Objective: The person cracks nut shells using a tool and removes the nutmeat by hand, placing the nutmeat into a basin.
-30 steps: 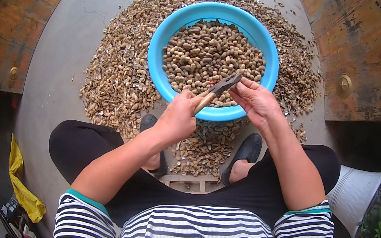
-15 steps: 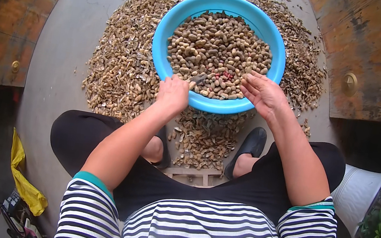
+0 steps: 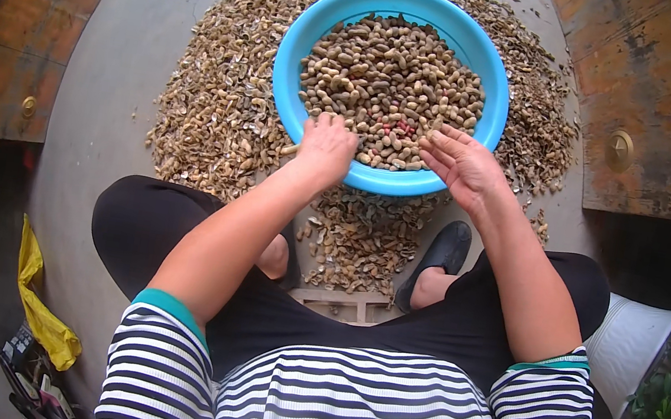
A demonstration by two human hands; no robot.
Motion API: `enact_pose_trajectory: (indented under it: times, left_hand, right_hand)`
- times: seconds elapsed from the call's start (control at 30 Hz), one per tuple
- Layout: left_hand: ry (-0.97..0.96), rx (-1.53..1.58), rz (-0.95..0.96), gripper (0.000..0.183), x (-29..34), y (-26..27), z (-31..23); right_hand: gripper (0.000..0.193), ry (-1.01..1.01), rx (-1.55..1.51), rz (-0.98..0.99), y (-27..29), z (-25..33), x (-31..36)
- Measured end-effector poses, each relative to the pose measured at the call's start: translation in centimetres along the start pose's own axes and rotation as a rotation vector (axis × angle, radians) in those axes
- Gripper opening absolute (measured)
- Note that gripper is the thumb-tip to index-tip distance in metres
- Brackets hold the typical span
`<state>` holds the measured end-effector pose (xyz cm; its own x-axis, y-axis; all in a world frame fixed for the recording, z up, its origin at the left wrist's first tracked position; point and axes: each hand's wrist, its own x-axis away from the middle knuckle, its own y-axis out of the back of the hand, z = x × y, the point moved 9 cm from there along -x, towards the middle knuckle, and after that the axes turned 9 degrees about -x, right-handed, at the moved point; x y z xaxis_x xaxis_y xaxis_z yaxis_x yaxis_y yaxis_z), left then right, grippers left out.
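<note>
A wide blue plastic basin (image 3: 493, 77) full of unshelled peanuts (image 3: 380, 63) sits in front of me. Several red shelled kernels (image 3: 401, 127) lie among them near its middle. My left hand (image 3: 328, 149) is closed over the basin's near left rim. It grips a small tool whose pale handle end (image 3: 289, 149) pokes out at the hand's left; the rest is hidden under the fingers. At the near right rim, my right hand (image 3: 464, 161) is closed in a pinch, with a peanut (image 3: 432, 130) at its fingertips.
Broken peanut shells (image 3: 218, 94) spread over the concrete floor (image 3: 129, 45) around the basin and between my shoes (image 3: 445, 249). Brown wooden panels with brass-coloured fittings (image 3: 619, 151) stand on both sides. A white pot (image 3: 627, 350) is beside my right knee, a yellow bag (image 3: 43, 308) at lower left.
My left hand has moved right and slightly further over the basin. The tool's dark tip, visible before, is now covered. My right hand stays nearly in place with the peanut.
</note>
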<state>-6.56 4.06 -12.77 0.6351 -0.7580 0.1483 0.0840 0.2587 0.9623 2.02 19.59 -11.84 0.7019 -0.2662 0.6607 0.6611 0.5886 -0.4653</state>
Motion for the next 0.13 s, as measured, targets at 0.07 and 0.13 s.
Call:
enact_pose_trajectory:
  times: [0.07, 0.13]
  left_hand:
    - [0.122, 0.699, 0.003, 0.023, -1.1, 2.1, 0.2]
    - [0.134, 1.244, 0.082, 0.031, -1.3, 3.5, -0.8]
  right_hand:
    - [0.031, -0.035, 0.005, 0.058, -0.4, -0.8, -0.2]
    - [0.038, -0.089, 0.014, 0.124, -1.0, -1.9, -0.3]
